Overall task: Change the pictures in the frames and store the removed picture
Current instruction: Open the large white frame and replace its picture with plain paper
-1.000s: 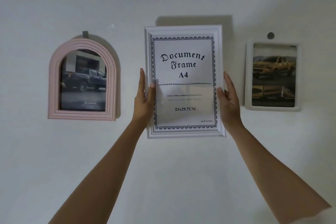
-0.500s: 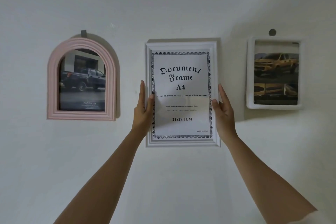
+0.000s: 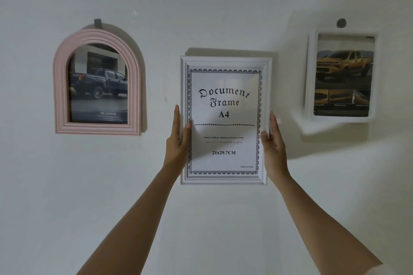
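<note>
Held at picture centre before the wall point(image 3: 223, 6): white frame point(image 3: 225, 61), gripped at its side edges by left hand point(image 3: 177, 138) and right hand point(image 3: 273, 143), thumbs in front. Only the stock insert point(image 3: 224, 152) inside, so probably early: swap and storing pending. Hanging filled: pink frame point(image 3: 60, 87), left, and small frame point(image 3: 309, 78), right.

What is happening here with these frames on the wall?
A person holds the white document frame flat against the wall, the left hand gripping its left edge and the right hand its right edge. Inside is the stock "Document Frame A4" sheet. Left of it hangs a pink arched frame with a dark pickup picture; to the right, a small white frame with a yellow pickup picture.
</note>
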Available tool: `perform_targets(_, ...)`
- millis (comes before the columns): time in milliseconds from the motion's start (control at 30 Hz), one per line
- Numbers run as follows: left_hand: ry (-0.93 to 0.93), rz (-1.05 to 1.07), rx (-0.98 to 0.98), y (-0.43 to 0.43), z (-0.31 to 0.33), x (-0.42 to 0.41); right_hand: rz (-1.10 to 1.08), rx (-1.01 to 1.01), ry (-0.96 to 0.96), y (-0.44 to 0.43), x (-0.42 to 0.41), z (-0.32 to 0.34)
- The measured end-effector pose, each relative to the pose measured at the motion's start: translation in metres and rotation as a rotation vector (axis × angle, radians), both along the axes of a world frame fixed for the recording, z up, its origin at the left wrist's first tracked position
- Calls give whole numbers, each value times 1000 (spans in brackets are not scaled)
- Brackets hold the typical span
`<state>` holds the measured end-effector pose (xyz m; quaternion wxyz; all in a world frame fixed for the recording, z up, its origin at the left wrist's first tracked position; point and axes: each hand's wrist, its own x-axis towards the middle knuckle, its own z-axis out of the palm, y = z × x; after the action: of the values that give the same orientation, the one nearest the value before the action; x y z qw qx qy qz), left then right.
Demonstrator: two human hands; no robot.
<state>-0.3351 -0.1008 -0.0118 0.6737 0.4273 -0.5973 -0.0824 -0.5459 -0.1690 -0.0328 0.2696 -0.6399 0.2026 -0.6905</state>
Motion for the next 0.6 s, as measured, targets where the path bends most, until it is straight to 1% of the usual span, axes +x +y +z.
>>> perform_targets(100,-11,-3,11,-2,-5,1,-13,16,11,2,-2,-6)
perform_targets(233,-7,44,32,-4,-24,0,-37,42,61,5,-6,-21)
perform_targets(333,6,24,41,-6,-35,0,-48,71,88,7,-8,-27)
perform_targets(433,7,3,62,-4,-33,-2,-75,84,115,10,-9,-25)
perform_targets(600,-28,78,69,-3,-34,5,-119,76,158,14,-10,-25)
